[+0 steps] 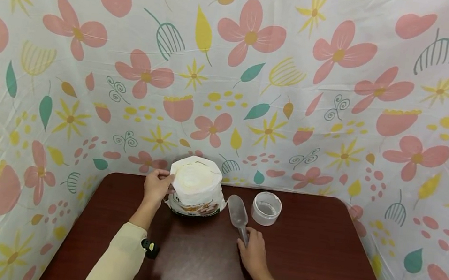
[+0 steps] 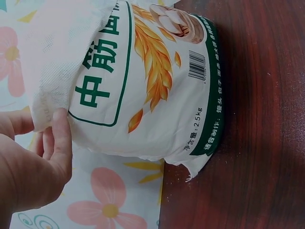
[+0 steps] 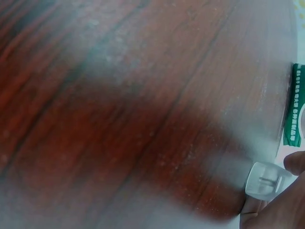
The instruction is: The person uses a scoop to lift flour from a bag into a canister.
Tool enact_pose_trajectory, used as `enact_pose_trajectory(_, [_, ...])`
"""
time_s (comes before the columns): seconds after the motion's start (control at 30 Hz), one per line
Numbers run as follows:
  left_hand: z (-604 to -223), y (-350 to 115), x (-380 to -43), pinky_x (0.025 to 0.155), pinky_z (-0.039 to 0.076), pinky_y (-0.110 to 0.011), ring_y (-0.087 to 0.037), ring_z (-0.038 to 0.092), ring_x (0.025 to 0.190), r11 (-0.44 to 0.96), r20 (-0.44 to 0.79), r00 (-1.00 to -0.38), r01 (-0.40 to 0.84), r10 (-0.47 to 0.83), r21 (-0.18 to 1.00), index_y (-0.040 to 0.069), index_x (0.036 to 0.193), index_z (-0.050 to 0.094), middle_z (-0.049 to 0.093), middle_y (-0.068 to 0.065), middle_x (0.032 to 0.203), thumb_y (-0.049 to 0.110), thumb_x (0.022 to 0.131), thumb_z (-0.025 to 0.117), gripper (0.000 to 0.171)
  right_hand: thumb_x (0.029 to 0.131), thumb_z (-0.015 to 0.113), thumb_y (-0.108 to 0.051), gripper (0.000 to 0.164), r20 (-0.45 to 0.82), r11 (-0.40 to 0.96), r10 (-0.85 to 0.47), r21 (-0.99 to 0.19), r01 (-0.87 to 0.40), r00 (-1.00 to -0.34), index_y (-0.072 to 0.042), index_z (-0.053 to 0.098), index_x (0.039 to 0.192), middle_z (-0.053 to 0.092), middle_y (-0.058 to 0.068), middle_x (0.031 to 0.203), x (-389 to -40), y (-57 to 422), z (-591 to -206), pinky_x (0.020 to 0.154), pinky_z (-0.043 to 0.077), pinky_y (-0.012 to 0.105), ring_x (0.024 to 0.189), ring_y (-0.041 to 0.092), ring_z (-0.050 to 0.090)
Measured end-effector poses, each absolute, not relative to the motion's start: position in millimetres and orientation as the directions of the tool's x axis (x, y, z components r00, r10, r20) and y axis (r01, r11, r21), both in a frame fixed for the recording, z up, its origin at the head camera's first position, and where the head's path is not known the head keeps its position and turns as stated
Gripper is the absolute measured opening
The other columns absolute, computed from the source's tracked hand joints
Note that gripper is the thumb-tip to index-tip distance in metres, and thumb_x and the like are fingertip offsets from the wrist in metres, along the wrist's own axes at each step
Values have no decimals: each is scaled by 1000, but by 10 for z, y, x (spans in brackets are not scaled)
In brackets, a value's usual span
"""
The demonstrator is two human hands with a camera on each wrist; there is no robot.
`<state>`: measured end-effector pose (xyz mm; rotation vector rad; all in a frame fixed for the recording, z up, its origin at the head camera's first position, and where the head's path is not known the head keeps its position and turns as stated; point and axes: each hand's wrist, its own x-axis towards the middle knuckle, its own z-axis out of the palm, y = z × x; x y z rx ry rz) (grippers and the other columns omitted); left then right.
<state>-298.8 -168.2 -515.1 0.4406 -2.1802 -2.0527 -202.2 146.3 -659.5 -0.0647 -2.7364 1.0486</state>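
Note:
A white flour bag (image 1: 202,205) stands at the back of the table, its top folded outward and pale flour (image 1: 193,177) visible inside. In the left wrist view the bag (image 2: 157,109) shows a wheat ear, a barcode and "2.5kg". My left hand (image 1: 156,189) pinches the turned-down rim on its left side, thumb and fingers on the edge. To the right of the bag, my right hand (image 1: 255,256) grips a clear scoop (image 1: 237,211) by its handle. The scoop's bowl points toward the back and looks empty. Only the handle end (image 3: 263,182) shows in the right wrist view.
A clear round container (image 1: 266,210) stands open just right of the scoop. The dark reddish-brown table (image 1: 319,261) carries faint white specks in the wrist views. A floral curtain (image 1: 248,91) hangs close behind the table and along both sides.

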Motion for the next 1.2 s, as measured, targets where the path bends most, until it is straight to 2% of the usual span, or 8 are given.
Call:
enact_pose_trajectory(0.23, [-5149, -1677, -2991, 69, 68, -39, -14, 64, 65, 32, -107, -949, -122, -298, 992, -7, 119, 64, 61, -7, 89, 9, 99, 67, 26, 91, 79, -15, 46, 165, 762, 117, -648, -18, -979, 2, 61, 129, 63, 20, 111, -2024, 1487, -6564, 79, 54, 48, 99, 35, 59])
enact_pose_trajectory(0.57, [-5166, -1687, -3010, 68, 68, -35, -12, 64, 64, 26, -118, -946, -132, -301, 991, -7, 119, 64, 62, -7, 88, 9, 99, 66, 26, 89, 82, -19, 43, 143, 780, 113, -626, -1, -983, -3, 65, 126, 60, 11, 100, -2107, 1572, -6619, 70, 50, 39, 92, 28, 57])
enact_pose_trajectory(0.8, [-5183, -1679, -3021, 73, 69, -43, -14, 65, 66, 29, -112, -945, -126, -306, 992, -7, 119, 64, 62, -8, 87, 9, 99, 66, 26, 89, 82, -19, 41, 177, 792, 105, -610, -25, -979, -3, 65, 123, 60, 10, 98, -2120, 1588, -6626, 72, 51, 41, 92, 29, 57])
enact_pose_trajectory(1.03, [-5194, -1687, -3013, 64, 67, -31, -13, 64, 65, 32, -108, -950, -123, -294, 992, -7, 120, 63, 61, -8, 88, 9, 100, 65, 26, 92, 79, -19, 35, 201, 800, 129, -600, -18, -971, -5, 68, 122, 62, 11, 101, -2102, 1600, -6630, 73, 54, 47, 96, 32, 59])
enact_pose_trajectory(1.2, [-5195, -1694, -3006, 62, 66, -27, -13, 64, 65, 34, -103, -950, -118, -294, 992, -8, 120, 63, 61, -9, 87, 8, 99, 65, 26, 93, 78, -22, 34, 218, 814, 139, -581, -14, -966, -10, 70, 125, 64, 9, 106, -2095, 1625, -6639, 74, 56, 49, 99, 31, 61])
